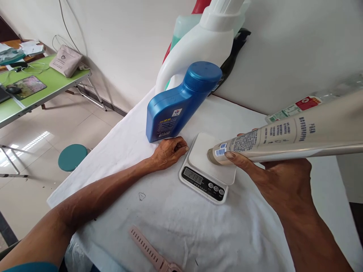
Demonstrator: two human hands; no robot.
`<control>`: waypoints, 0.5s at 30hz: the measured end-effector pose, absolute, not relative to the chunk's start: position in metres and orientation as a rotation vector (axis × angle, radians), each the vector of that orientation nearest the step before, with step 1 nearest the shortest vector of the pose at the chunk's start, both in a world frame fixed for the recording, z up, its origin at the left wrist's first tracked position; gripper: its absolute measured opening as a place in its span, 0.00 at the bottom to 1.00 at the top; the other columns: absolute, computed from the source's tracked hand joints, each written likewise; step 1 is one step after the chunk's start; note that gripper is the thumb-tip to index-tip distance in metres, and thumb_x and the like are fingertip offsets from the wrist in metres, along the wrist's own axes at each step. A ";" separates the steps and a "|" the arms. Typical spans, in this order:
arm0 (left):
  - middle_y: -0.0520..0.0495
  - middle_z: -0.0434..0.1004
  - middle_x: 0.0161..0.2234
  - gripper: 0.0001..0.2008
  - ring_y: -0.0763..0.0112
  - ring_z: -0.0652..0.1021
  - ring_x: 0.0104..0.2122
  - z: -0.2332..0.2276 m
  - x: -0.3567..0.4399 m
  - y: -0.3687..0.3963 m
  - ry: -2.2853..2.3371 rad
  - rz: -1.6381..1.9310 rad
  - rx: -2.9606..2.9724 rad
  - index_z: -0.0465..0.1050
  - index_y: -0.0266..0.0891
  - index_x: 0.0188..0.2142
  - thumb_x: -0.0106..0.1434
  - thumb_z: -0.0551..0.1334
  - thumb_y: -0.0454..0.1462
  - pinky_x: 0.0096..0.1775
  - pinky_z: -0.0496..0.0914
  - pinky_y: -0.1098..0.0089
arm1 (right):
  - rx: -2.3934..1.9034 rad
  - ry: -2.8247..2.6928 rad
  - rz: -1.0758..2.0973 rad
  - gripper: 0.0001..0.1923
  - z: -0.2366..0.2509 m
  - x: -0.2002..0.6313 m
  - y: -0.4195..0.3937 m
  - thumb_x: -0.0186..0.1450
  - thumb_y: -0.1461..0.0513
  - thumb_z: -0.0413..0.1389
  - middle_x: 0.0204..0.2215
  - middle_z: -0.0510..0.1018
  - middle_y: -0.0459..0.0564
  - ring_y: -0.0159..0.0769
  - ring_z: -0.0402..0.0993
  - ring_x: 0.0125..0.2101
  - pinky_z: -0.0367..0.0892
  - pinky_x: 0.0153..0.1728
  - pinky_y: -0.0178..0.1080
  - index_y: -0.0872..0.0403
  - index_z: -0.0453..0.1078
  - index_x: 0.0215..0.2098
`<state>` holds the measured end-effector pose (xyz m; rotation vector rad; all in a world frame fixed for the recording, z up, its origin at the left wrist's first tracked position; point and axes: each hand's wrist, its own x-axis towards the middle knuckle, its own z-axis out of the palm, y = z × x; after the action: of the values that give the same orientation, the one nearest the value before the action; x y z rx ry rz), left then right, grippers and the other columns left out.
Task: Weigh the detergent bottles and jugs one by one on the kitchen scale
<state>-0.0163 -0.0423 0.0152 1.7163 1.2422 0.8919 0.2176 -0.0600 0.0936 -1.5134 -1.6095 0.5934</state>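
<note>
On a white digital kitchen scale (208,160), a tall shiny beige bottle (272,138) stands with its base on the plate, strongly slanted in this view. Printed text and a barcode show on its side; its top runs out of the frame at the right. My right hand (286,181) grips this bottle low down, thumb in front, the other fingers mostly hidden behind it. The scale's grey display shows digits that I cannot read surely. Left of the scale, my left hand (168,153) rests curled on the white cloth, fingers closed and nothing visible in them.
Behind my left hand stands a blue bottle (181,102), with a big white jug (201,45) and other bottles at the wall. A clear labelled bottle (300,107) lies behind the beige one. A pink watch (150,251) lies at the front. A teal stool (73,157) stands on the floor.
</note>
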 end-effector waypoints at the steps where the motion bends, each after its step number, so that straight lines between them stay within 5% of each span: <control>1: 0.50 0.75 0.29 0.08 0.73 0.71 0.28 0.015 -0.016 -0.042 1.246 0.888 1.719 0.73 0.37 0.34 0.69 0.59 0.37 0.35 0.66 0.70 | -1.525 -1.594 0.612 0.17 0.093 0.217 -0.060 0.51 0.48 0.73 0.38 0.85 0.48 0.53 0.83 0.44 0.77 0.51 0.59 0.46 0.84 0.34; 8: 0.50 0.76 0.30 0.08 0.74 0.72 0.28 0.015 -0.017 -0.042 1.242 0.897 1.723 0.73 0.37 0.34 0.69 0.60 0.37 0.35 0.66 0.70 | -1.514 -1.516 0.668 0.19 0.092 0.211 -0.060 0.51 0.49 0.74 0.38 0.84 0.51 0.52 0.82 0.44 0.74 0.53 0.61 0.50 0.81 0.35; 11: 0.51 0.75 0.29 0.07 0.74 0.71 0.28 0.015 -0.016 -0.043 1.242 0.900 1.716 0.73 0.37 0.34 0.69 0.60 0.37 0.35 0.65 0.70 | -1.392 -1.384 0.714 0.29 0.086 0.213 -0.067 0.46 0.52 0.77 0.45 0.82 0.51 0.52 0.80 0.49 0.74 0.53 0.60 0.49 0.76 0.43; 15: 0.52 0.74 0.28 0.07 0.74 0.70 0.27 0.014 -0.016 -0.043 1.240 0.896 1.722 0.73 0.37 0.34 0.69 0.60 0.36 0.35 0.65 0.70 | -1.348 -0.957 0.611 0.31 0.066 0.220 -0.091 0.56 0.40 0.67 0.43 0.79 0.53 0.53 0.78 0.48 0.72 0.49 0.62 0.49 0.69 0.46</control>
<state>-0.0163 -0.0425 0.0143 1.7215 1.2402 0.8964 0.2202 -0.0909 0.0662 -1.3477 -0.9565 0.6113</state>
